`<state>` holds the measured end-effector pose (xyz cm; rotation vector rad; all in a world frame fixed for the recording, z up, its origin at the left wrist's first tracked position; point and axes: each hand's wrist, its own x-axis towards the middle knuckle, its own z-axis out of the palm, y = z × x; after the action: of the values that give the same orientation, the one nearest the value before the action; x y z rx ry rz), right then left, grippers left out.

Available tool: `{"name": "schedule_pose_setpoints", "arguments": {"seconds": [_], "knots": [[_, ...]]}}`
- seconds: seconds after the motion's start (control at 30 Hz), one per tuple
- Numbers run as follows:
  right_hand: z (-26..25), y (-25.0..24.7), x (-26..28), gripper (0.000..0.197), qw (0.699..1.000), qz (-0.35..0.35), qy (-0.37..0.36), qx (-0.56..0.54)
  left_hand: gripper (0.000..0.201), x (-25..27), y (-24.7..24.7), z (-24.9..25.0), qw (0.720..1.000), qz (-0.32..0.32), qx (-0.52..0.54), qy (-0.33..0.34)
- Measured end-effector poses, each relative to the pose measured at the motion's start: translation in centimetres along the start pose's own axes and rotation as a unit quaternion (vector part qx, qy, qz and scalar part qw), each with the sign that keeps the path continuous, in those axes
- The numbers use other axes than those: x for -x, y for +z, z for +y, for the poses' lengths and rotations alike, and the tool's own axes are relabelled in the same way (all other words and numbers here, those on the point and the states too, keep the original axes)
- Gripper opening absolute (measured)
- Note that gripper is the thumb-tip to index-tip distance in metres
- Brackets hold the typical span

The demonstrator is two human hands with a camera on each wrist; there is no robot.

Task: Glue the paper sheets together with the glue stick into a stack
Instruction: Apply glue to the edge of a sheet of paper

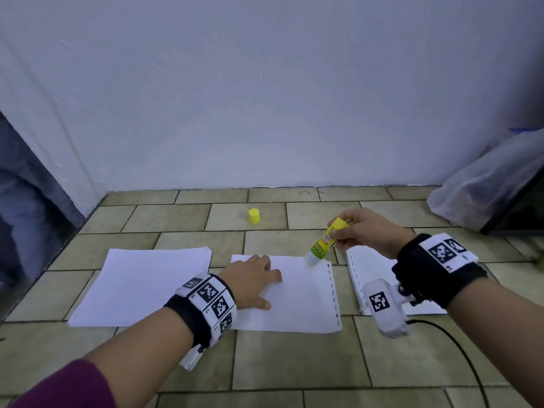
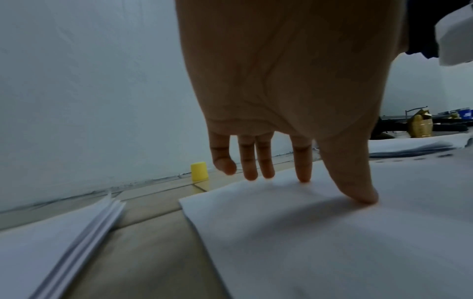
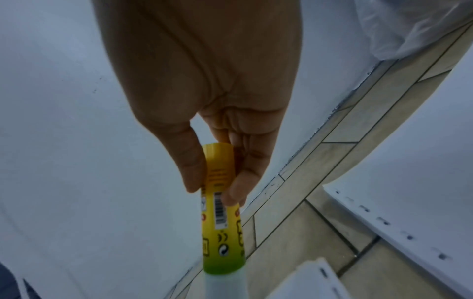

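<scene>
A white sheet with punched holes down its right edge (image 1: 297, 295) (image 2: 320, 232) lies in the middle of the tiled floor. My left hand (image 1: 256, 281) (image 2: 281, 178) presses flat on its left part with straight fingers. My right hand (image 1: 362, 231) (image 3: 215, 192) pinches an uncapped yellow-green glue stick (image 1: 323, 241) (image 3: 222, 228), tilted, its white tip at the sheet's far right corner. A stack of plain sheets (image 1: 141, 285) (image 2: 51, 242) lies to the left. Another pile of punched sheets (image 1: 374, 275) (image 3: 409, 192) lies to the right, partly hidden by my right wrist.
The yellow cap (image 1: 254, 216) (image 2: 199, 171) stands on the tiles beyond the sheets, near the white wall (image 1: 265, 98). A clear plastic bag (image 1: 485, 187) sits at the far right. A black cable (image 1: 459, 354) runs along the floor under my right forearm.
</scene>
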<state>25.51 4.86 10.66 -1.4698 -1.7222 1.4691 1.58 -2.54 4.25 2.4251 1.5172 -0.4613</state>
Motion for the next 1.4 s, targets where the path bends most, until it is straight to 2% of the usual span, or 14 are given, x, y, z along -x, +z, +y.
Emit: {"name": "schedule_pose_setpoints", "arguments": {"seconds": [0.17, 0.43, 0.53, 0.7, 0.97, 1.17, 1.27, 1.33, 1.4], "knots": [[0.0, 1.1, -1.2, 0.013, 0.997, 0.065, -0.025, 0.039, 0.062, 0.0, 0.1, -0.1, 1.0, 0.016, 0.005, 0.01], [0.3, 3.8, -3.1, 0.021, 0.965, 0.112, -0.103, 0.215, 0.077, -0.9, -0.4, -0.1, 0.999, -0.014, 0.03, -0.024], [0.4, 4.8, -3.8, 0.022, 0.962, 0.105, -0.118, 0.225, 0.077, -1.0, -0.7, 0.0, 0.999, -0.023, 0.019, -0.028], [0.4, 5.4, -4.1, 0.02, 0.951, 0.078, -0.099, 0.281, 0.079, -1.1, -0.7, 0.2, 0.999, -0.033, 0.005, -0.037], [-1.1, 3.7, -0.6, 0.022, 0.888, -0.024, -0.101, 0.447, 0.079, -1.2, -0.6, 0.1, 0.999, -0.036, 0.01, -0.037], [-0.7, 2.8, 1.1, 0.024, 0.865, -0.055, -0.07, 0.494, 0.071, -1.3, -1.0, 0.0, 0.998, -0.053, 0.0, -0.037], [-0.6, 2.2, 1.0, 0.022, 0.881, -0.051, -0.069, 0.466, 0.067, -1.2, -1.1, -0.2, 0.998, -0.043, 0.008, -0.04], [-0.5, 1.3, 0.5, 0.019, 0.912, -0.024, -0.07, 0.404, 0.071, -0.9, -1.1, -0.2, 0.998, -0.044, 0.014, -0.047], [-0.5, 0.2, 0.1, 0.017, 0.955, 0.01, -0.065, 0.29, 0.075, -0.6, -1.1, -0.2, 0.997, -0.053, 0.014, -0.06]]}}
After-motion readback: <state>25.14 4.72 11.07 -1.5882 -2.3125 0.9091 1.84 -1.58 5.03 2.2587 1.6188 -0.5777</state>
